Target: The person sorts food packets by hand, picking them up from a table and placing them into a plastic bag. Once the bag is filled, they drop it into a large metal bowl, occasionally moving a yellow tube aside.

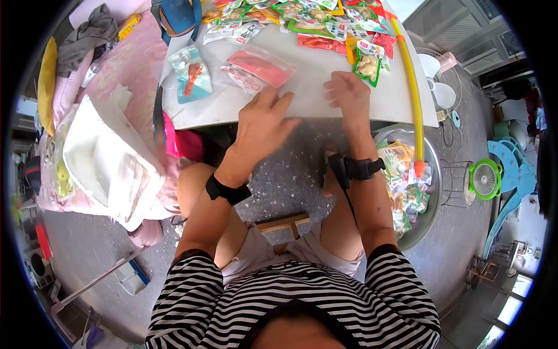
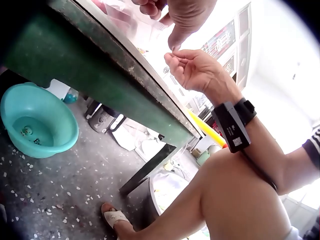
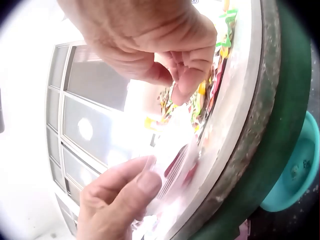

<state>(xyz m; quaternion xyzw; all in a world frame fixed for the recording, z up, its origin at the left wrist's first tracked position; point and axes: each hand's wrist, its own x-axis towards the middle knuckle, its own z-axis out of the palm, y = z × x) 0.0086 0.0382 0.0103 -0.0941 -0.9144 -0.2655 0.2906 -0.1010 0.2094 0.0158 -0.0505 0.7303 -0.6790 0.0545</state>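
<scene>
In the head view a clear bag (image 1: 261, 68) with pink-red packets lies at the table's near side. My left hand (image 1: 264, 119) is at its near edge; the right wrist view shows this left hand (image 3: 117, 197) pinching the clear bag (image 3: 175, 172) between thumb and forefinger. My right hand (image 1: 351, 96) is raised to the right of the bag, beside a green-edged food packet (image 1: 368, 64). Its fingers are loosely bent, with nothing visible between them, in the right wrist view (image 3: 172, 67). The left wrist view shows my right hand (image 2: 200, 72) close to the left thumb.
Many food packets (image 1: 314, 17) cover the far side of the table (image 1: 215, 110). A blue-white bag (image 1: 190, 75) lies at left. A yellow tube (image 1: 412, 87) runs along the right edge, above a metal basin (image 1: 433, 198) of packets. A teal basin (image 2: 62, 135) stands on the floor.
</scene>
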